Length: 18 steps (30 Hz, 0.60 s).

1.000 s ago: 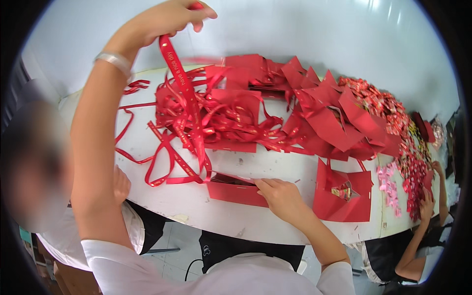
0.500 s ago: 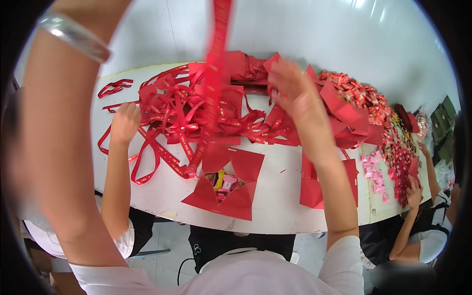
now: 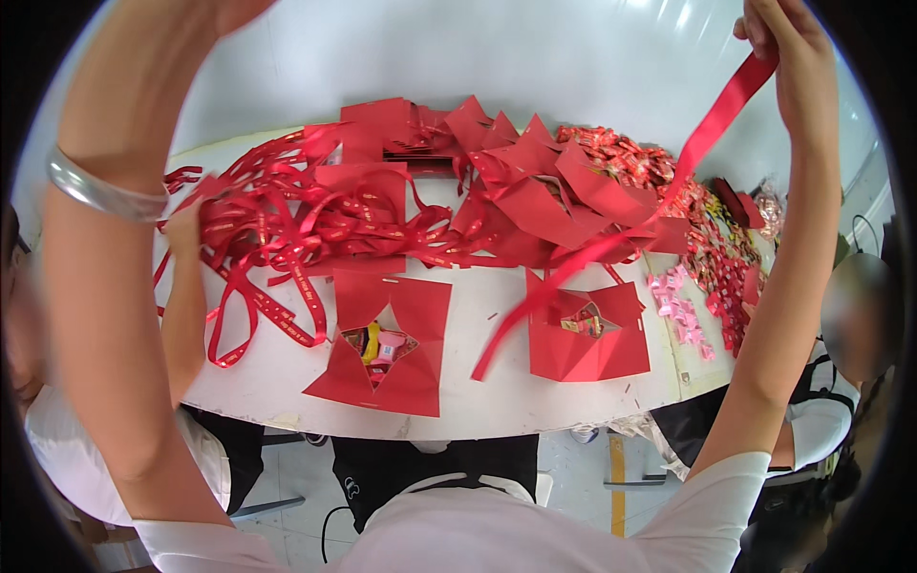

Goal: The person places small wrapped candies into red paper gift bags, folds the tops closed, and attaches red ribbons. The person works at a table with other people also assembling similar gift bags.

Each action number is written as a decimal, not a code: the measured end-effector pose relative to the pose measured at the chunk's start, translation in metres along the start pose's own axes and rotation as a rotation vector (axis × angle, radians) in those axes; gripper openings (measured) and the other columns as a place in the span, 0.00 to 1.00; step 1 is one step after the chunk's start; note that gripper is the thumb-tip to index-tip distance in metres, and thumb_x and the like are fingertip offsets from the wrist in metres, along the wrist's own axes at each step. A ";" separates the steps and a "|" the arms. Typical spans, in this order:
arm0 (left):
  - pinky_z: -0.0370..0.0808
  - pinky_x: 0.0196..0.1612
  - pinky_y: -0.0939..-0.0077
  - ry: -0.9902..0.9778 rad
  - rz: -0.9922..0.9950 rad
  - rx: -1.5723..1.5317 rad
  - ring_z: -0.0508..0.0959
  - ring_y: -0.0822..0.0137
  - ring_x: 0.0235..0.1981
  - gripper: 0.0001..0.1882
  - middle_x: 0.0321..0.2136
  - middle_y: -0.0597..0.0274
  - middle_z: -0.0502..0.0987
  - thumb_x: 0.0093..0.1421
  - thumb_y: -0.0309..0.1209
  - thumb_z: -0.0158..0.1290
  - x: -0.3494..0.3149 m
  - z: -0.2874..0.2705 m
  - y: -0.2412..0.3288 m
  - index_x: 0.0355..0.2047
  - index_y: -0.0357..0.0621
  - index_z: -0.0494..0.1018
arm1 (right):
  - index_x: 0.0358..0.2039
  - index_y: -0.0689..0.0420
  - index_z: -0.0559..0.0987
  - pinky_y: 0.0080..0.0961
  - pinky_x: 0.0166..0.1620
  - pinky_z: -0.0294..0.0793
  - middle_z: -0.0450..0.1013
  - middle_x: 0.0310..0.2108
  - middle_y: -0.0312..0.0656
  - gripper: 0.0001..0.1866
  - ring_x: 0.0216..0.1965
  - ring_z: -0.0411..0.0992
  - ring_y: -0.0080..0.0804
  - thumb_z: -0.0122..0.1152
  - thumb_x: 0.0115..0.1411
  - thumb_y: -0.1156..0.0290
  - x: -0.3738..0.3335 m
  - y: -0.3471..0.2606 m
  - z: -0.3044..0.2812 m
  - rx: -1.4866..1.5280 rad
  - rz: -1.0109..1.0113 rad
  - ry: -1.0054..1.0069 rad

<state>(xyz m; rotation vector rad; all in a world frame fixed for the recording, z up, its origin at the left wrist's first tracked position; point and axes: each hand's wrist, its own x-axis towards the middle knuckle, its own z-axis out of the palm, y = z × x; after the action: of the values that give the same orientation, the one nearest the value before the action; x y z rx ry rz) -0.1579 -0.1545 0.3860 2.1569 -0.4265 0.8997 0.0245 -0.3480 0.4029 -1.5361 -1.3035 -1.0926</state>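
High at the upper right, my right hand is closed on a red ribbon. The ribbon slants down to the left, its loose end hanging above the table between two red paper boxes. My left arm, with a silver bangle, is raised at the left. Only the edge of my left hand shows at the top rim, and its fingers are out of frame. The left box has folded flaps around wrapped sweets. The right box also shows sweets through its opening.
Tangled printed red ribbons cover the table's left half. Behind are stacked red boxes. Heaps of wrapped sweets and pink sweets lie right. A co-worker's hand reaches in at left; another person sits right.
My right hand has gone up and right from over the boxes and now grips the ribbon. The ribbon, which hung from the top centre, now slants from that hand. The view has shifted.
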 end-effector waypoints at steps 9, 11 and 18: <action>0.76 0.39 0.72 -0.100 -0.949 -1.088 0.76 0.65 0.37 0.37 0.40 0.51 0.74 0.61 0.59 0.34 -0.143 0.111 -0.098 0.52 0.35 0.61 | 0.40 0.62 0.77 0.15 0.20 0.63 0.71 0.23 0.38 0.12 0.17 0.67 0.28 0.54 0.55 0.75 -0.160 -0.017 0.067 0.144 -0.327 -0.383; 0.76 0.39 0.76 -0.046 -0.986 -1.305 0.77 0.66 0.35 0.21 0.35 0.53 0.76 0.63 0.45 0.43 -0.185 0.120 -0.103 0.40 0.37 0.68 | 0.40 0.61 0.77 0.22 0.18 0.64 0.70 0.21 0.38 0.18 0.17 0.66 0.29 0.56 0.44 0.74 -0.198 -0.026 0.066 0.089 -0.477 -0.562; 0.72 0.28 0.73 -0.099 -0.668 -0.307 0.76 0.60 0.25 0.07 0.22 0.55 0.75 0.50 0.20 0.51 -0.235 0.142 -0.083 0.32 0.37 0.71 | 0.52 0.64 0.65 0.36 0.47 0.68 0.69 0.41 0.45 0.26 0.44 0.69 0.40 0.53 0.60 0.59 -0.250 -0.045 0.083 1.148 0.657 -1.291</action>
<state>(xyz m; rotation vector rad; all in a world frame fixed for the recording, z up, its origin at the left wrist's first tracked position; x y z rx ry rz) -0.2107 -0.2011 0.1079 1.8696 0.1142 0.3265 -0.0328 -0.3321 0.1427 -1.4078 -1.4878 1.1528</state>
